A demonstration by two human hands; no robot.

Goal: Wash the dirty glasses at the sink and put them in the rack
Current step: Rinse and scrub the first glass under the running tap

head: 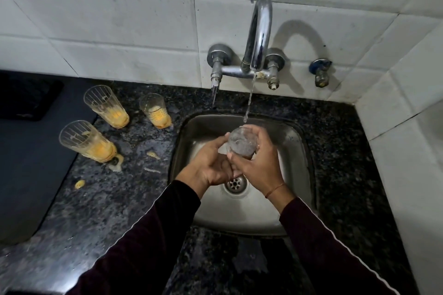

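Head view: both hands' grip, left hand [211, 165] and right hand [259, 163], holds one glass [241, 142] under tap stream; three dirty glasses [105, 109] on counter.

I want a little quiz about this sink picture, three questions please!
1. How many dirty glasses stand on the counter, left of the sink?
2. True or false: water is running from the tap.
3. Which hands hold the glass under the stream: a) left only, b) right only, c) both?

Key: 1. Three. 2. True. 3. c, the left hand and the right hand both hold it.
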